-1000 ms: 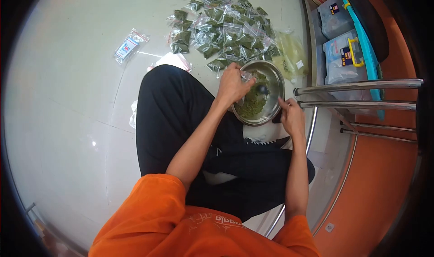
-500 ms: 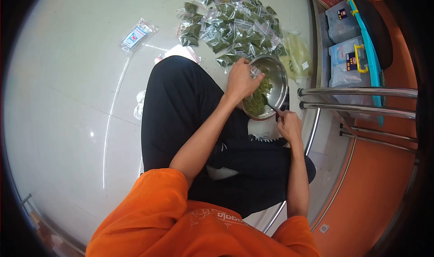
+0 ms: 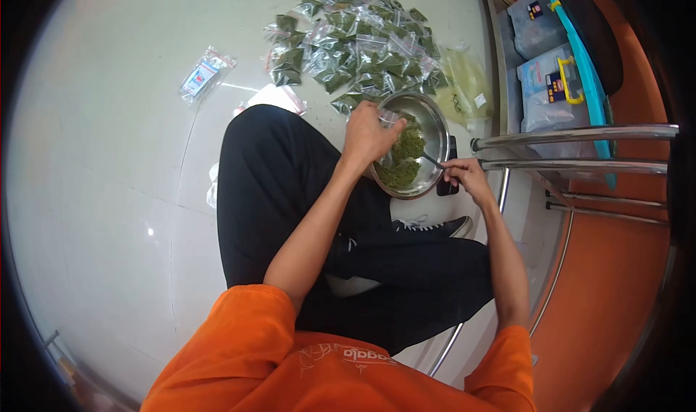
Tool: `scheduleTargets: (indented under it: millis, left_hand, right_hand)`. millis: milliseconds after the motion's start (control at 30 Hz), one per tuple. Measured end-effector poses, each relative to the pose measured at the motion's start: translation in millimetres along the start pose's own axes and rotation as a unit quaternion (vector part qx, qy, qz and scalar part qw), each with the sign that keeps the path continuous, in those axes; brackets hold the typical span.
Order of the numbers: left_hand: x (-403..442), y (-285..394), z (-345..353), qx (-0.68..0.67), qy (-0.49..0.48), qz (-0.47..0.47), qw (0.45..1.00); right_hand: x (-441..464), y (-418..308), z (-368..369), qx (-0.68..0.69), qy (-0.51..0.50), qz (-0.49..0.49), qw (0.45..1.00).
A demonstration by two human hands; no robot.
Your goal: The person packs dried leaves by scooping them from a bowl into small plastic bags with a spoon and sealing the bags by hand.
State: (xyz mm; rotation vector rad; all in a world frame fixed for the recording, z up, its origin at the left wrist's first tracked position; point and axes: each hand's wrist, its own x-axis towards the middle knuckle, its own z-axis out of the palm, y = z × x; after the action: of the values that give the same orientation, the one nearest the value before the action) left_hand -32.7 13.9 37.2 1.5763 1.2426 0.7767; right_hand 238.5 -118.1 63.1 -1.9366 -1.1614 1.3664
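A round metal bowl (image 3: 437, 125) on the floor holds loose, finely crumbled green material (image 3: 400, 172). My left hand (image 3: 371, 135) is closed over the bowl's left rim, pinching a small clear zip bag (image 3: 388, 117) above the green material. From the right, my right hand (image 3: 467, 178) grips the dark handle of a spoon (image 3: 433, 161). The spoon's head is down in the green material, so its tip is hidden. Just beyond the bowl lies a heap of small clear bags (image 3: 362, 46) filled with green material.
A yellowish plastic bag (image 3: 464, 85) lies right of the heap. A labelled packet (image 3: 201, 78) rests on the floor at left. Chrome rails (image 3: 580, 135) and plastic boxes (image 3: 544, 85) stand at right. A black object (image 3: 451, 167) sits against the bowl's right side.
My right hand has moved slightly right and up, with the spoon now pointing more to the left. The left hand still holds the zip bag over the bowl. The whole view has shifted a little.
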Motion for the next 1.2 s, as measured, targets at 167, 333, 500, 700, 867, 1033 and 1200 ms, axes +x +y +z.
scheduleTargets:
  millis: [167, 333, 500, 700, 867, 1033, 1200]
  left_hand:
    - [4.9, -5.3, 8.0, 0.035, -0.022, -0.04, 0.998]
    - [6.8, -3.1, 6.8, 0.053, -0.053, -0.056, 0.996]
    - [4.8, -2.8, 9.8, 0.038, -0.022, -0.048, 0.998]
    - [5.1, -2.4, 10.8, 0.06, -0.009, -0.035, 0.998]
    - [3.6, -1.0, 11.0, 0.058, -0.013, -0.029, 0.998]
    - [5.7, -2.9, 12.1, 0.069, -0.016, -0.02, 0.997]
    - [4.1, -6.2, 14.3, 0.102, 0.04, 0.035, 0.993]
  right_hand:
    - [-5.3, 12.9, -37.0, -0.011, -0.019, 0.006, 1.0]
    - [-8.5, 44.5, -38.7, -0.014, -0.019, 0.01, 1.0]
    - [-10.0, 60.1, -37.5, -0.006, -0.004, -0.008, 1.0]
    - [-6.1, 61.5, -34.7, -0.005, -0.024, -0.025, 0.999]
    - [-9.5, 54.4, -33.0, -0.021, -0.009, -0.029, 0.999]
    - [-8.1, 58.1, -34.4, -0.055, -0.016, -0.042, 0.998]
    - [-9.4, 54.4, -32.3, -0.045, 0.01, -0.04, 0.998]
